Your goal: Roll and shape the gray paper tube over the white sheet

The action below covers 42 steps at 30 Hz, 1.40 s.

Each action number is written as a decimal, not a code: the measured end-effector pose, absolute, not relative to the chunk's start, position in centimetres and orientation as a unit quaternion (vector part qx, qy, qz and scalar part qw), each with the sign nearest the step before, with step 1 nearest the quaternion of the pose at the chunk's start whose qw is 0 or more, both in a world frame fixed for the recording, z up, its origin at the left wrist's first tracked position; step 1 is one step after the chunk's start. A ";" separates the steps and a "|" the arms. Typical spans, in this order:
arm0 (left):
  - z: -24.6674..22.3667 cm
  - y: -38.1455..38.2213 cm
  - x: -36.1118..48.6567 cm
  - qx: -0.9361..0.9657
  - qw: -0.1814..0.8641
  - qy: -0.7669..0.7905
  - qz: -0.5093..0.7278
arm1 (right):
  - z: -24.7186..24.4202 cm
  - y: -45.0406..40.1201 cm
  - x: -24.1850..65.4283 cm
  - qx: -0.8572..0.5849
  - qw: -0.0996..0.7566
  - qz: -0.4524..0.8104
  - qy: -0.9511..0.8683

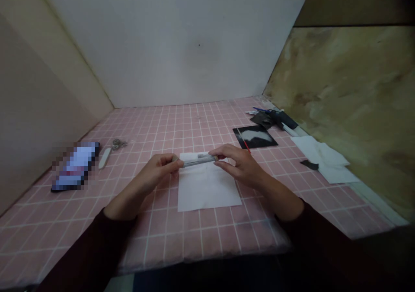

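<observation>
Between my two hands stretches a narrow grey strip [199, 161], held nearly level with its right end a little higher. My left hand [160, 166] pinches its left end between thumb and fingers. Thumb and fingers of my right hand [238, 162] close round the right end and cover that tip. Beneath the strip lies a white sheet of paper [209, 192], flat on the table. I cannot tell whether the strip is a folded piece or a solid bar.
On the left lie a blurred phone [75, 166], a white stick [104, 158] and a small metal object [118, 144]. Rightward are a black sheet [266, 141] with a white patch, a red-ended stick [247, 146], dark scraps [261, 120] and white papers [327, 164]. Walls bound the table.
</observation>
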<state>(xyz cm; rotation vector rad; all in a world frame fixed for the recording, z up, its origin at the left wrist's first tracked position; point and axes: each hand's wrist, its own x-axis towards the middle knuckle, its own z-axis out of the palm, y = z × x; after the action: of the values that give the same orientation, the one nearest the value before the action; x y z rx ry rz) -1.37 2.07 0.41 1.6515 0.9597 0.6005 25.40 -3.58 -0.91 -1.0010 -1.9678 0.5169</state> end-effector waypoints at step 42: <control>-0.5 0.8 -0.2 0.632 0.629 0.331 0.310 | -0.3 -4.9 23.4 -0.395 0.431 0.142 -0.799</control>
<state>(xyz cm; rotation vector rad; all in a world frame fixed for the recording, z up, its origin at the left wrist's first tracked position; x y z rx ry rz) -0.20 0.77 -0.52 1.4471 0.7587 0.7096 23.41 -4.92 -0.26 -0.9858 -1.9919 0.3535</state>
